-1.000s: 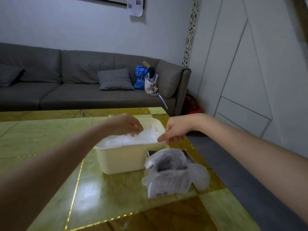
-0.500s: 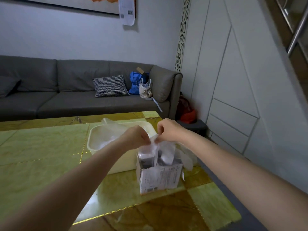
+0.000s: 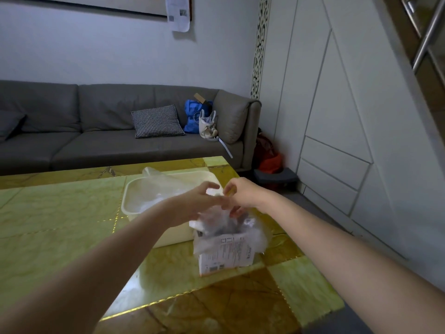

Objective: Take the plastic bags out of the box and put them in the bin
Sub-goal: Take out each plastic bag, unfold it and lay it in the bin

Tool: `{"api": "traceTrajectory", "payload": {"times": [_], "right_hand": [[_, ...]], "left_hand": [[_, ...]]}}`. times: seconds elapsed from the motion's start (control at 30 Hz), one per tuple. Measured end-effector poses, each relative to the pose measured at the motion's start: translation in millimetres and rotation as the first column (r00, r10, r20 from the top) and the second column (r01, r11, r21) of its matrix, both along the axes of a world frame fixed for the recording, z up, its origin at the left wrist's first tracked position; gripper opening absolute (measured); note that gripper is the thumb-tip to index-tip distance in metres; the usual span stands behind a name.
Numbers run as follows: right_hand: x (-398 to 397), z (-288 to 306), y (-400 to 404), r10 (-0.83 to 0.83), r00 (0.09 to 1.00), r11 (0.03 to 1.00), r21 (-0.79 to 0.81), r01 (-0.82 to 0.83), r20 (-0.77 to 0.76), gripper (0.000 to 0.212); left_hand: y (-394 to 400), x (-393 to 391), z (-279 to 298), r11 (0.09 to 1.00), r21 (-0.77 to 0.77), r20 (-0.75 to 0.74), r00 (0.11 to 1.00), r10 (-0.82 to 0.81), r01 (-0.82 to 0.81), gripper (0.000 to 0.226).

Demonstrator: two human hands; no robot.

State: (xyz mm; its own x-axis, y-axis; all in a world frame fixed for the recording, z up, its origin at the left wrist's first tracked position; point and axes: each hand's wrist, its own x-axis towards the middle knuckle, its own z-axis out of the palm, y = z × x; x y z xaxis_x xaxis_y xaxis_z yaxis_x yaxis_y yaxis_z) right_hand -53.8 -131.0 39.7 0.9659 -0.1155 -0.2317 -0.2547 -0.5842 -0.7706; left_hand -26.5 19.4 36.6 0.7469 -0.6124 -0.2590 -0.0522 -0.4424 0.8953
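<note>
Just below our fingers, plastic bags (image 3: 226, 227) bulge from the box (image 3: 226, 257); our left hand (image 3: 195, 203) spreads loosely, right hand (image 3: 243, 195) curls downward, grip unclear, bin (image 3: 134, 201) close behind for short transfers.

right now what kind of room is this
Most likely a home living room: a grey sofa with a checked cushion along the wall, and a glossy green-and-gold coffee table in front.
</note>
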Motion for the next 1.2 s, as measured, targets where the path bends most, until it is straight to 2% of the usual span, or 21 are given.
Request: {"api": "traceTrajectory", "payload": {"times": [0.07,0.13,0.2,0.3,0.37,0.47,0.53,0.57,0.6,0.63,0.67,0.7,0.77,0.8,0.87,0.9,0.97,1.03,1.1,1.2], "right_hand": [[-2.1,6.0,1.1,0.034,0.999,0.997,-0.071,-0.034,-0.001,0.024],[-2.0,12.6,0.1,0.002,0.995,0.999,-0.047,0.003,0.095,0.018],[1.4,22.2,-1.8,-0.079,0.971,0.989,0.137,0.049,0.227,0.014],[6.6,41.7,-4.7,-0.249,0.894,0.897,0.437,0.068,0.373,0.018],[12.0,52.9,-7.8,-0.394,0.823,0.793,0.604,0.081,0.408,0.017],[24.7,57.3,-14.3,-0.538,0.732,0.725,0.672,0.149,0.418,0.023],[35.7,52.3,-11.5,-0.553,0.712,0.748,0.633,0.197,0.432,0.02],[40.9,49.3,-8.7,-0.548,0.711,0.769,0.599,0.222,0.44,0.015],[44.7,47.1,-4.7,-0.538,0.71,0.794,0.555,0.248,0.453,0.013],[49.0,44.0,-0.7,-0.518,0.712,0.824,0.499,0.268,0.474,0.016],[55.8,41.3,3.0,-0.482,0.715,0.861,0.427,0.277,0.507,0.017],[60.1,38.8,6.4,-0.42,0.728,0.903,0.334,0.272,0.543,0.017],[68.1,33.2,13.8,-0.224,0.789,0.973,0.087,0.213,0.572,0.019],[71.5,29.3,16.7,-0.115,0.826,0.984,-0.053,0.172,0.551,0.019],[83.4,19.9,22.7,0.047,0.865,0.953,-0.282,0.112,0.499,0.019],[91.4,15.7,25.7,0.055,0.86,0.944,-0.308,0.121,0.508,0.019],[99.6,12.3,29.5,-0.023,0.831,0.958,-0.225,0.176,0.556,0.019],[104.7,8.8,35.1,-0.113,0.804,0.972,-0.103,0.211,0.584,0.02],[104.8,6.5,37.3,-0.158,0.797,0.973,-0.044,0.225,0.583,0.022],[101.3,8.4,36.4,-0.265,0.8,0.963,0.109,0.246,0.539,0.027]], "left_hand": [[-3.7,-2.9,-4.5,0.999,0.044,-0.063,0.998,-0.015,0.018,0.079],[-4.9,-3.3,-7.5,0.996,0.028,-0.139,0.987,-0.076,0.081,0.082],[-3.2,-4.0,-8.1,0.995,-0.027,-0.196,0.976,-0.098,0.094,0.076],[0.6,0.7,-9.2,0.998,-0.047,-0.245,0.968,-0.055,0.045,0.086],[3.9,-0.9,-3.5,0.997,0.004,-0.148,0.986,-0.082,0.083,0.079],[13.1,5.3,7.7,0.993,0.112,0.188,0.98,-0.065,0.044,0.057],[28.0,22.7,12.3,0.986,0.14,0.441,0.897,0.021,-0.092,0.042],[37.0,33.5,13.3,0.967,0.188,0.579,0.814,0.032,-0.171,0.037],[46.3,45.3,13.0,0.928,0.287,0.712,0.7,-0.042,-0.237,0.037],[55.2,56.4,10.1,0.858,0.422,0.784,0.593,-0.184,-0.292,0.041],[63.0,68.1,7.2,0.759,0.557,0.781,0.523,-0.342,-0.336,0.051],[68.9,77.0,4.4,0.646,0.675,0.721,0.503,-0.476,-0.356,0.062],[74.0,88.1,2.4,0.479,0.813,0.577,0.563,-0.591,-0.33,0.083],[72.9,91.1,0.3,0.446,0.844,0.528,0.604,-0.596,-0.298,0.088],[66.4,100.3,-9.0,0.468,0.857,0.471,0.697,-0.541,-0.216,0.085],[62.8,105.4,-15.9,0.491,0.852,0.45,0.736,-0.506,-0.183,0.081],[57.5,109.7,-27.8,0.541,0.825,0.442,0.784,-0.437,-0.163,0.07],[59.9,114.7,-35.5,0.63,0.761,0.461,0.813,-0.355,-0.156,0.058],[67.1,119.0,-34.5,0.757,0.633,0.495,0.837,-0.235,-0.161,0.048],[79.2,120.4,-22.0,0.866,0.473,0.54,0.83,-0.138,-0.164,0.046]]}}
